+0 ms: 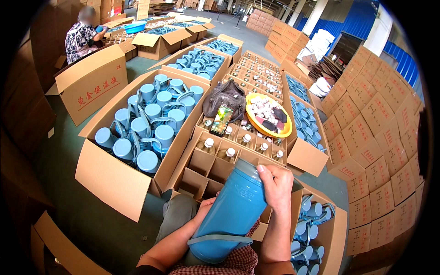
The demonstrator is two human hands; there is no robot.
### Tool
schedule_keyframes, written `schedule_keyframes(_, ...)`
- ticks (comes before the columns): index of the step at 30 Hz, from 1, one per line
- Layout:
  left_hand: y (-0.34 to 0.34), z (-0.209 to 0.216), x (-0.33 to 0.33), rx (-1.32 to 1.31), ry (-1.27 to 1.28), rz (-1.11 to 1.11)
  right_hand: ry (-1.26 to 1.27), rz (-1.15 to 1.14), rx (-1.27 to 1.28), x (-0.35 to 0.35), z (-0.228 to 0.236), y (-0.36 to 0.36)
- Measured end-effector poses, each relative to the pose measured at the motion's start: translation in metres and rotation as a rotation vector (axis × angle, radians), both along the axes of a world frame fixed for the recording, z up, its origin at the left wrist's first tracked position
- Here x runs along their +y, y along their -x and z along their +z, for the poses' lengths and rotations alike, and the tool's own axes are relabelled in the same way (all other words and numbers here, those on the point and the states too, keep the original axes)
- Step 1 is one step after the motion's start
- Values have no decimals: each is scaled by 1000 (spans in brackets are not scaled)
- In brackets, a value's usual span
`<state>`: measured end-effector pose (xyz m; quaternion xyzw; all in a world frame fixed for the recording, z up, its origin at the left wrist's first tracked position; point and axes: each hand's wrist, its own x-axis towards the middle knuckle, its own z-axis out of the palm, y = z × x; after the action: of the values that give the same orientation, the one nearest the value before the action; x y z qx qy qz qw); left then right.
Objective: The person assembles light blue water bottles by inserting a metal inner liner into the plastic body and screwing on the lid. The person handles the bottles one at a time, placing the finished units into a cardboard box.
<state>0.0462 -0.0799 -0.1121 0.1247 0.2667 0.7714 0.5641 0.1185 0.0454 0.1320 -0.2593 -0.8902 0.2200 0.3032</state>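
A blue thermos flask casing point(231, 208) lies tilted across my lap, its grey end ring up and its grey carry handle point(220, 238) at the low end. My right hand point(278, 185) is closed on the ringed upper end, thumb on top. Against the casing's left side, my left hand point(205, 211) grips it; most of its fingers are hidden behind the casing. Just ahead stands a partitioned carton point(191, 184) with bare cells in front and glass liners point(208, 145) with white tops farther back.
Cartons of blue lidded flasks point(155, 110) stand left and right. A dark bag point(224, 98), a lit phone point(222, 118) and a yellow basin point(287, 132) of small pale pieces rest on the liner cartons. Stacked cartons point(366, 151) wall the right. Another person point(82, 39) sits far left.
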Motion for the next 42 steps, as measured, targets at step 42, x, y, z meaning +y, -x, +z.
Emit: schedule_keyframes(42, 0, 7, 2, -64, 118, -40, 11, -16, 19, 3, -3, -3)
